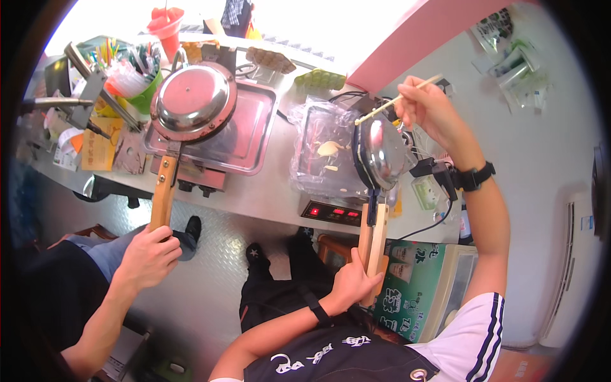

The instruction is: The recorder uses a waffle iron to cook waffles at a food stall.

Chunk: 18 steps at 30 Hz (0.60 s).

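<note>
My left hand (351,281) grips the paired wooden handles (373,248) of a round metal waffle iron (382,150), which is tipped up on its side. Pale batter shows along the seam between its two plates. In my right hand (425,107) is a wooden chopstick (394,102), its lower tip at the upper rim of the iron, with pale batter on it. Below and left of the iron lies a tray covered in clear plastic film (310,164), with spilled batter (329,148) on it. A control panel with red lit displays (331,211) sits at the counter's front edge.
A co-worker's hand (152,258) at the left holds the wooden handle of another round iron (193,102) over a metal tray (258,143). Behind stand egg cartons (271,59), a green container of straws (148,93) and a red cup (167,36). Cables (441,222) run at the right.
</note>
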Each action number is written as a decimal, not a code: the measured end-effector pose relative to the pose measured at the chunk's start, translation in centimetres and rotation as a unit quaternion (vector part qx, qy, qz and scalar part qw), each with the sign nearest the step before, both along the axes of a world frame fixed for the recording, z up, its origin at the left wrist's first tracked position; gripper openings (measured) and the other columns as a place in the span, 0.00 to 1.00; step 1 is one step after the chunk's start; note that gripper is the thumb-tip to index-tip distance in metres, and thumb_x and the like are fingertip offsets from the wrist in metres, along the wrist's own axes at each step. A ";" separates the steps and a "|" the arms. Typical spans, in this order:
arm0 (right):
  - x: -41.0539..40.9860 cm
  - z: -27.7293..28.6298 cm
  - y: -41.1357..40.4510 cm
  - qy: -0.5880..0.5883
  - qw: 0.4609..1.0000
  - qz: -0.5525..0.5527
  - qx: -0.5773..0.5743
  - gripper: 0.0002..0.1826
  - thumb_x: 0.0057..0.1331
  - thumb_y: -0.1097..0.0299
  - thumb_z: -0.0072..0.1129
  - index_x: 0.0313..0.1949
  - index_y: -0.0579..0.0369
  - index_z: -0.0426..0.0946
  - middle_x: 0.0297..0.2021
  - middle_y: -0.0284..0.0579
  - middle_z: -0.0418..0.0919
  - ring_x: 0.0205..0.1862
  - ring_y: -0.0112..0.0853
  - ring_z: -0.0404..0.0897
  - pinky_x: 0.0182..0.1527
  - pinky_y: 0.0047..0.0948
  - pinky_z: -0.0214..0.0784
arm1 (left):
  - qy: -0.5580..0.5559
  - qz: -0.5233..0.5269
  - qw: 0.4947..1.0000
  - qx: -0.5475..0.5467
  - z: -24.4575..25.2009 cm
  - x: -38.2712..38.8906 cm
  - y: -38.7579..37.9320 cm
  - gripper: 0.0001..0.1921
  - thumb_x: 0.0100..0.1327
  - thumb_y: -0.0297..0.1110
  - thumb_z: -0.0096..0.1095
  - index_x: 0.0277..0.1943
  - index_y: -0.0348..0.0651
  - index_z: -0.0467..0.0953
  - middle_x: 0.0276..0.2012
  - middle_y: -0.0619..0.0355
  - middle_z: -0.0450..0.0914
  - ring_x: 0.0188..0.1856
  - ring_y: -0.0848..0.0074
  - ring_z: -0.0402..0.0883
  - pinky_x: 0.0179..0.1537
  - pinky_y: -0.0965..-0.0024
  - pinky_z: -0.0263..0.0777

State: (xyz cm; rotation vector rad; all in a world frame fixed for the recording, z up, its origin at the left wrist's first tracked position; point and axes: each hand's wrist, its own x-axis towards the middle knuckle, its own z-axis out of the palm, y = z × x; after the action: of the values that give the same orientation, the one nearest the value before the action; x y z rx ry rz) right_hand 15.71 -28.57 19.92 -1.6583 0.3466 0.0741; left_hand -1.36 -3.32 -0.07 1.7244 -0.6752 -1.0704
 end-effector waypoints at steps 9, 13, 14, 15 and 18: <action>-15.8 -2.5 1.8 -0.073 0.975 -0.209 -0.033 0.07 0.70 0.68 0.50 0.36 0.58 0.68 0.27 0.47 0.80 0.24 0.27 0.79 0.26 0.22 0.73 | 0.239 0.015 0.960 -0.143 -6.9 -0.8 -0.8 0.29 0.53 0.28 0.67 0.52 0.35 0.55 0.38 0.48 0.74 0.32 0.66 0.83 0.36 0.64 0.78; -22.4 -6.1 1.7 -0.149 0.949 -0.278 0.020 0.05 0.70 0.70 0.48 0.37 0.58 0.68 0.28 0.50 0.80 0.27 0.29 0.80 0.29 0.25 0.74 | 0.304 0.063 0.950 -0.034 -1.2 0.6 -1.3 0.23 0.51 0.22 0.61 0.47 0.36 0.57 0.32 0.53 0.71 0.29 0.71 0.78 0.32 0.66 0.75; -23.3 -7.1 2.2 -0.170 0.932 -0.318 0.032 0.06 0.70 0.70 0.47 0.38 0.58 0.68 0.28 0.50 0.80 0.27 0.29 0.80 0.29 0.25 0.74 | 0.282 0.082 0.956 -0.005 -0.4 0.4 -1.6 0.23 0.49 0.22 0.60 0.47 0.37 0.58 0.31 0.54 0.71 0.28 0.71 0.77 0.31 0.66 0.73; -23.9 -8.0 2.8 -0.190 0.915 -0.353 0.043 0.06 0.70 0.70 0.46 0.40 0.59 0.69 0.29 0.50 0.80 0.27 0.29 0.80 0.29 0.25 0.74 | 0.260 0.105 0.960 0.021 0.0 0.1 -1.7 0.23 0.48 0.22 0.60 0.47 0.37 0.59 0.30 0.55 0.70 0.28 0.72 0.75 0.29 0.67 0.72; -26.0 -11.7 3.1 -0.190 0.910 -0.362 0.064 0.09 0.70 0.70 0.45 0.45 0.60 0.70 0.33 0.50 0.80 0.26 0.29 0.80 0.29 0.24 0.75 | 0.245 0.167 0.954 0.040 -0.1 -0.8 -2.3 0.24 0.48 0.23 0.62 0.48 0.39 0.61 0.30 0.58 0.70 0.27 0.75 0.72 0.28 0.69 0.69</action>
State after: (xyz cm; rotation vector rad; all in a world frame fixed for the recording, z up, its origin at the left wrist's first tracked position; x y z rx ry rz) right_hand -10.26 -25.45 8.18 -1.2871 0.6203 -0.7579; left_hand -2.14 -5.65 -0.13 1.4842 -0.0260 -1.2267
